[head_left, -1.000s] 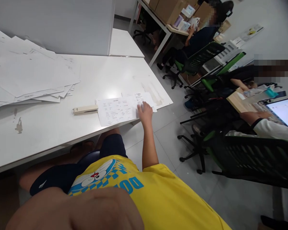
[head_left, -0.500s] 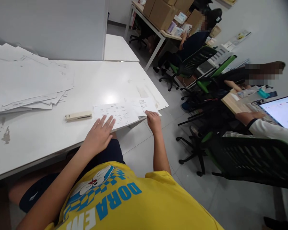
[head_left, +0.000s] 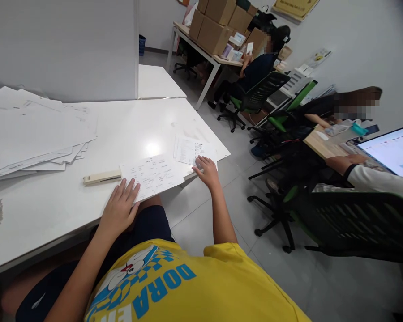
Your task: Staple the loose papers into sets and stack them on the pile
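Head view showed the left hand (head_left: 121, 208) lying flat and open, fingers spread, on the near corner of a printed sheet (head_left: 152, 175) at the front edge of the white table (head_left: 127, 125), gripping nothing. The right hand (head_left: 206, 170) rested open, fingertips pressing a smaller slip (head_left: 191, 151) just beside that sheet, near the table's right corner. A beige stapler (head_left: 101, 177) lay just left of the sheet, and a loose paper stack (head_left: 33, 129) sat well apart at far left.
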Tool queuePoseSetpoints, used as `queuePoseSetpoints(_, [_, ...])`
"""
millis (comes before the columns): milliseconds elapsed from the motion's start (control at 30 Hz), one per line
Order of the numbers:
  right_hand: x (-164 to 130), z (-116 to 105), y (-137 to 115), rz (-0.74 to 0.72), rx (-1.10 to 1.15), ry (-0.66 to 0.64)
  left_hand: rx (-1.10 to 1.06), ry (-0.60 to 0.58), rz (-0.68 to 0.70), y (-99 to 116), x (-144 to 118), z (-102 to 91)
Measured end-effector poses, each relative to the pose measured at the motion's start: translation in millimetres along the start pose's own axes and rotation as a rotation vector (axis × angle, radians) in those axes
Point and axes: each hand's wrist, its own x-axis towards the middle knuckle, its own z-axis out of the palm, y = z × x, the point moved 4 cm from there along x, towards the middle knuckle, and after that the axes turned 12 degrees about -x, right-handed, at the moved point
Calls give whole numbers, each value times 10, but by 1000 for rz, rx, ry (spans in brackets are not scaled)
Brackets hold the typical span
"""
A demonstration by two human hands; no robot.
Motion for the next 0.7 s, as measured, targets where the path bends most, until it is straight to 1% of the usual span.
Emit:
queuePoseSetpoints(33, [-68, -14, -69, 58, 39, 35, 5, 15, 30, -17, 10, -82])
queuePoseSetpoints(100, [-240, 12, -203, 247, 164, 71, 31, 63, 49, -118, 52, -265])
queuePoseSetpoints(167, [-412, 139, -350, 467, 371, 23, 69, 126, -18, -306, 120, -423])
queuePoseSetpoints(200, [-482, 226, -434, 566, 504, -10, 81, 140, -65, -413, 156, -472])
queuePoseSetpoints(233, [-535, 313, -519, 654, 644, -30, 88, 141, -109, -514, 189, -499])
queuePoseSetpoints(300, [-596, 447, -673, 781, 888, -7, 96, 122, -168, -667, 231, -504])
queuePoseSetpoints(367, [-621, 506, -781, 828, 1025, 38, 99, 102, -186, -736, 232, -482])
queuePoseSetpoints(433, [-660, 505, -837, 845, 1090, 22, 100, 105, -190, -746, 205, -469])
queuePoseSetpoints(500, [-734, 474, -859, 857, 1155, -77, 88, 107, -199, -737, 177, -464])
queuePoseSetpoints(567, [-823, 427, -873, 852, 1223, -219, 61, 115, -224, -734, 163, -466])
queuePoseSetpoints(633, [-890, 383, -895, 814, 1256, -366, 19, 110, -252, -733, 165, -465])
queuePoseSetpoints(700, [-916, 356, -924, 761, 1236, -472, -19, 104, -271, -724, 176, -464])
